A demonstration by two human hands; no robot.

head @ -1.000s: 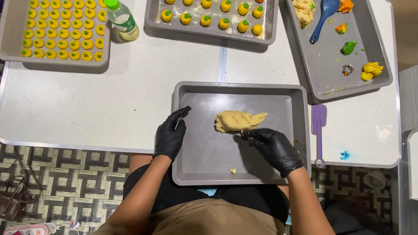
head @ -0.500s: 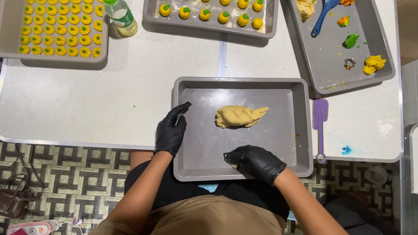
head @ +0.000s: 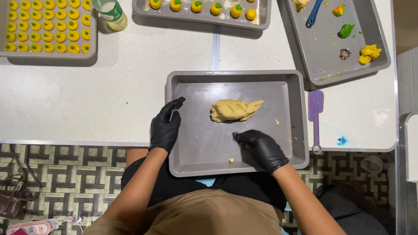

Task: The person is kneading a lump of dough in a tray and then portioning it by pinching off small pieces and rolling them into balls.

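Black glove on left grip (head: 165,128) and right grip (head: 260,149), brown apron, bare forearms.

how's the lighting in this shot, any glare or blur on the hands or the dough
Head view: even overhead light, sharp overall; the dough lump is crisp. Soft shadows fall beside the grey tray and bottle. Faint sheen on the black-gloved left hand; the right hand is slightly soft. The white table is bright, not blown out.
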